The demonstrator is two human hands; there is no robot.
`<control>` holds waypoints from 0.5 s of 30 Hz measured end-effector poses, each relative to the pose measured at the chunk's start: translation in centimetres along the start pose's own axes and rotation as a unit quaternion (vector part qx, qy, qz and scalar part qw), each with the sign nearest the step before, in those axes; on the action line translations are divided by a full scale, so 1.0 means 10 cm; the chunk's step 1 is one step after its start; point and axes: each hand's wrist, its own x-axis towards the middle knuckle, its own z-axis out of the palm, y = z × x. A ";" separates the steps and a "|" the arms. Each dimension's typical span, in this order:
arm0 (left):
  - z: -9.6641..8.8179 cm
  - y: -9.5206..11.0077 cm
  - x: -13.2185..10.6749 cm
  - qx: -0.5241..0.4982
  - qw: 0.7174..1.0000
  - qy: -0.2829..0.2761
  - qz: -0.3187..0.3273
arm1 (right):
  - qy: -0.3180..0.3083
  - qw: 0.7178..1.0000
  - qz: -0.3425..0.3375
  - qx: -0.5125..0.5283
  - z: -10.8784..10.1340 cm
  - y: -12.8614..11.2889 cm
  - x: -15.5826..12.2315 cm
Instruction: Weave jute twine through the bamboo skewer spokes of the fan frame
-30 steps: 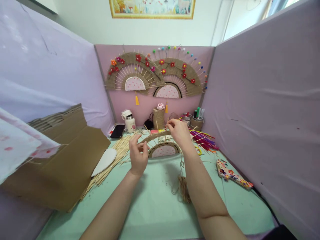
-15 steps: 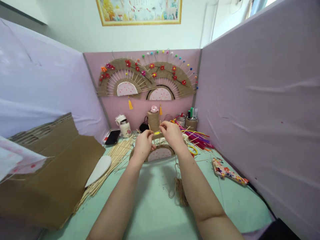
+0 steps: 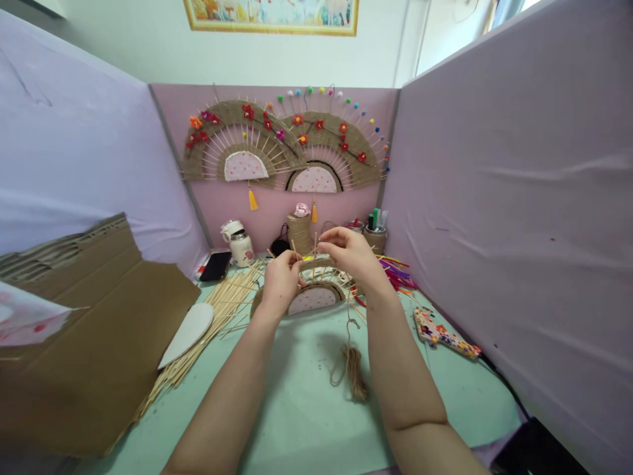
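Observation:
A small half-round fan of bamboo sticks and twine-covered bands stands on the table, its pink dotted centre panel (image 3: 312,300) facing me. My left hand (image 3: 281,280) is closed around the left part of the fan's outer band (image 3: 316,263), fingertips beside an upright stick. Just right of another upright stick (image 3: 315,245), my right hand (image 3: 352,258) is raised with thumb and fingers bent together, seemingly on twine; the fingertips are partly hidden. A loose twine strand runs from below that hand to a twine bundle (image 3: 355,375) on the table.
Bamboo sticks (image 3: 225,307), a white oval piece (image 3: 188,335) and cardboard (image 3: 99,330) lie left. A phone (image 3: 216,266), bottle (image 3: 239,243), twine spool (image 3: 299,232) and pen holder (image 3: 374,237) stand behind. A flowered glue gun (image 3: 445,332) lies right. Decorated fans (image 3: 321,178) hang on the back panel.
My right hand has shifted slightly right and away from the upright stick, its forearm turning more upright. The left hand keeps its grip on the fan. The whole view has tilted down a little.

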 end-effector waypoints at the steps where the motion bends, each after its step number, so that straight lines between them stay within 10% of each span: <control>1: 0.00 0.01 0.00 0.001 1.000 0.002 0.002 | -0.002 0.999 0.013 0.043 0.01 -0.02 0.00; 15: 0.00 -0.01 0.01 0.001 1.000 0.003 -0.009 | 0.086 0.954 0.041 0.283 0.03 0.05 0.10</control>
